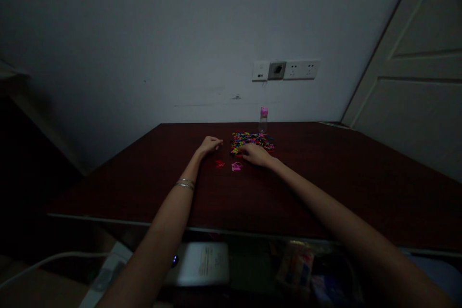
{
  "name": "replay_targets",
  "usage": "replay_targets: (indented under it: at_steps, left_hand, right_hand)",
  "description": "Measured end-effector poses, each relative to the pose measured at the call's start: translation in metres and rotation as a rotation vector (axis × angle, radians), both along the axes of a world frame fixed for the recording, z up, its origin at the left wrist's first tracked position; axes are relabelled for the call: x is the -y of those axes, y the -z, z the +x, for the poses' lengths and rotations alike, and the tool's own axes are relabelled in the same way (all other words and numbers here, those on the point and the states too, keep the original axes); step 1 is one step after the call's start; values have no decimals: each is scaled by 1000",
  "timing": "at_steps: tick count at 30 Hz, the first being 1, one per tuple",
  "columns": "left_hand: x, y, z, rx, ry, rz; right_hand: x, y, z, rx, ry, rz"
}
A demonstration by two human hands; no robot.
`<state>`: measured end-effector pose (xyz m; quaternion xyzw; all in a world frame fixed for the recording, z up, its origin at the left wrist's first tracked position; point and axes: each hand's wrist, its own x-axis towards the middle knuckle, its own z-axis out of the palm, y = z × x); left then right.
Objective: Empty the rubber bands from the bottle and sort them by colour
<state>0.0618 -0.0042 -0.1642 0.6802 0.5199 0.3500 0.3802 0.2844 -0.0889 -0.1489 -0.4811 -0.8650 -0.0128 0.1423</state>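
Observation:
A pile of small multi-coloured bands (249, 139) lies on the dark red table. My right hand (255, 154) reaches over the pile's near edge, fingers bent down with a gap to the thumb; nothing held is visible. Left of the pile, my left hand (210, 145) is raised slightly with its fingers closed; whatever may be between the fingertips is too small to make out. Nearer to me, a small group of pink bands (237, 166) lies beside a group of red bands (219, 163). A clear bottle with a pink cap (263, 120) stands behind the pile.
The dark red table (325, 183) meets a pale wall with sockets (299, 70). A door (415, 77) stands at the right. Below the table's front edge, an open space holds a white box-like device (205, 263), packets (298, 264) and a white cable (65, 255).

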Motion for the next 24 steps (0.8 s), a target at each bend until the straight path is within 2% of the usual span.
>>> replay_targets:
  at_steps: [6, 11, 16, 20, 24]
  left_hand:
    - [0, 6, 1, -8, -42, -6]
    - [1, 4, -1, -34, -40, -17]
    - [1, 4, -1, -33, -36, -17]
    - [2, 4, -2, -37, -24, 9]
    - [3, 3, 0, -47, -34, 32]
  right_hand:
    - [1, -7, -10, -88, -28, 2]
    - [10, -10, -38, -183, -165, -29]
    - [15, -6, -59, -179, -239, -58]
    - [11, -4, -54, -216, -271, -80]
    - [-1, -6, -31, -347, -230, -31]
